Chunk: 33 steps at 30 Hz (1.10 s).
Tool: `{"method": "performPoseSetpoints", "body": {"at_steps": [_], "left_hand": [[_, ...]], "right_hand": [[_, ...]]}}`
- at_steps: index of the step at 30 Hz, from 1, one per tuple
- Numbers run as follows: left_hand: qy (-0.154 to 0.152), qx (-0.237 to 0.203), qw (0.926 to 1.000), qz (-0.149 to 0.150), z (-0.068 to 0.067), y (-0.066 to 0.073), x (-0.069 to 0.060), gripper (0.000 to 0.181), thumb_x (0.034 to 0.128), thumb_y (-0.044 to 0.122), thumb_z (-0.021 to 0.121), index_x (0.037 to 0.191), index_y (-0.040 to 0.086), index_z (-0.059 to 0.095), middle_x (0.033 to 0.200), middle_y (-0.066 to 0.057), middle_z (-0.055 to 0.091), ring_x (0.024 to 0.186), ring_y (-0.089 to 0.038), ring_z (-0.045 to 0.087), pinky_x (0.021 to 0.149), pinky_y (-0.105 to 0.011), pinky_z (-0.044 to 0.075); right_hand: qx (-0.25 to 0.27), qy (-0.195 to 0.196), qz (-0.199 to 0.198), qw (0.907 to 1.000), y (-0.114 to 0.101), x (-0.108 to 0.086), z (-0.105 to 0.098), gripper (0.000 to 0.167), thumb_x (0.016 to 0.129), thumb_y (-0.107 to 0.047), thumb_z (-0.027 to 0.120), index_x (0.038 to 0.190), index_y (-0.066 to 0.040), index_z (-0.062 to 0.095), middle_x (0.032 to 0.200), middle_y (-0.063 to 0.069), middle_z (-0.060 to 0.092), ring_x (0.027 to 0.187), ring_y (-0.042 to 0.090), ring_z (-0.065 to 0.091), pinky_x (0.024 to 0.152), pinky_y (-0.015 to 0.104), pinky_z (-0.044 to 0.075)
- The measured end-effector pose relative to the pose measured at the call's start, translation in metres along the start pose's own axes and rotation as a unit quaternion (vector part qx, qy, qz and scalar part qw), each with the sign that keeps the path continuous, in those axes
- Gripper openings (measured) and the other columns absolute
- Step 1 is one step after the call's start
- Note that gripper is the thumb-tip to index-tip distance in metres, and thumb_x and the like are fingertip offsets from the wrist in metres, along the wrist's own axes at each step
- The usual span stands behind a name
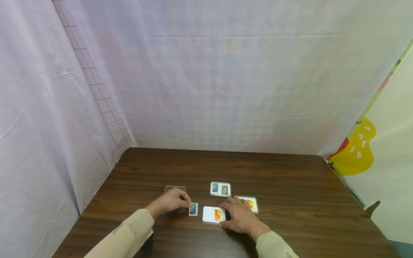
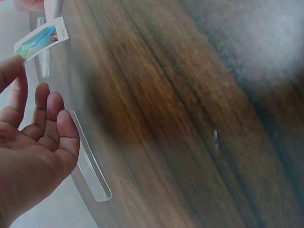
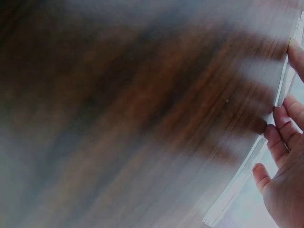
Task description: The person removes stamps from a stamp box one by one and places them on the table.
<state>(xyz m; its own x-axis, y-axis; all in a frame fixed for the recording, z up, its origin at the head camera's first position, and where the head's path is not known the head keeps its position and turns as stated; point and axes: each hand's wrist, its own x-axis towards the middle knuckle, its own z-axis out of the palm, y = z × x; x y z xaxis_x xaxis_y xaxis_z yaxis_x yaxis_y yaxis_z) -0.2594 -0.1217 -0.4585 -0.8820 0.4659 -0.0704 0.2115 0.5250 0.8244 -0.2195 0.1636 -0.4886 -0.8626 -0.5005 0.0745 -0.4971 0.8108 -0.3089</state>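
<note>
Between thumb and forefinger my left hand point(image 1: 172, 201) point(image 2: 40, 135) pinches a small stamp point(image 1: 193, 209) point(image 2: 42, 39) with a blue-green picture, by its corner. The other left fingers are loosely bent. My right hand point(image 1: 240, 215) point(image 3: 289, 156) grips the right side of a clear case point(image 1: 209, 214) point(image 3: 284, 80), which lies on the table with a white card and an orange-yellow picture inside. The stamp is just left of this case, apart from it.
A case with two stamps point(image 1: 220, 189) lies behind the gripped one. Another case with an orange-yellow picture point(image 1: 252, 204) point(image 3: 232, 190) is partly under my right fingers. A clear empty-looking case or lid point(image 1: 175, 187) point(image 2: 90, 171) lies behind my left hand. Curtains point(image 1: 206, 89) stand behind the table point(image 1: 274, 172).
</note>
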Motion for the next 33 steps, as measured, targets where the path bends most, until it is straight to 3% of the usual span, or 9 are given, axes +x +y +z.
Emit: {"method": "performPoseSetpoints", "body": {"at_steps": [4, 12, 20, 33], "left_hand": [[-0.002, 0.015, 0.9999, 0.001, 0.002, -0.002, 0.001, 0.007, 0.0854, 0.009, 0.074, 0.081, 0.004, 0.072, 0.078, 0.003, 0.064, 0.067, -0.011, 0.050, 0.061, -0.028, 0.041], [0.033, 0.079, 0.9956, 0.038, 0.008, -0.010, 0.002, 0.006, 0.0832, 0.009, 0.075, 0.079, 0.006, 0.072, 0.071, 0.004, 0.061, 0.062, -0.009, 0.047, 0.056, -0.026, 0.040], [0.051, 0.161, 0.9834, 0.066, 0.012, -0.010, 0.006, 0.009, 0.0821, 0.011, 0.077, 0.077, 0.012, 0.070, 0.072, 0.008, 0.060, 0.067, -0.009, 0.049, 0.064, -0.030, 0.043], [0.068, 0.154, 0.9828, 0.076, 0.014, -0.005, 0.007, 0.007, 0.0809, 0.009, 0.076, 0.082, 0.009, 0.070, 0.078, 0.005, 0.059, 0.075, -0.012, 0.054, 0.069, -0.030, 0.047]], "right_hand": [[0.006, -0.003, 0.003, 1.0000, -0.001, -0.001, -0.001, 0.061, 0.079, -0.047, 0.079, 0.125, -0.010, 0.063, 0.123, 0.010, 0.057, 0.123, 0.044, 0.048, 0.100, 0.065, 0.034], [0.009, -0.001, 0.004, 1.0000, -0.001, -0.001, -0.001, 0.061, 0.078, -0.047, 0.079, 0.125, -0.010, 0.063, 0.123, 0.010, 0.057, 0.124, 0.044, 0.047, 0.100, 0.065, 0.033], [0.002, 0.004, 0.004, 1.0000, 0.000, 0.000, 0.001, 0.062, 0.078, -0.048, 0.079, 0.125, -0.010, 0.064, 0.122, 0.010, 0.058, 0.124, 0.043, 0.048, 0.100, 0.065, 0.033], [0.002, 0.005, 0.005, 1.0000, 0.002, 0.000, 0.001, 0.061, 0.079, -0.047, 0.079, 0.125, -0.010, 0.064, 0.121, 0.010, 0.057, 0.123, 0.042, 0.049, 0.099, 0.064, 0.034]]}}
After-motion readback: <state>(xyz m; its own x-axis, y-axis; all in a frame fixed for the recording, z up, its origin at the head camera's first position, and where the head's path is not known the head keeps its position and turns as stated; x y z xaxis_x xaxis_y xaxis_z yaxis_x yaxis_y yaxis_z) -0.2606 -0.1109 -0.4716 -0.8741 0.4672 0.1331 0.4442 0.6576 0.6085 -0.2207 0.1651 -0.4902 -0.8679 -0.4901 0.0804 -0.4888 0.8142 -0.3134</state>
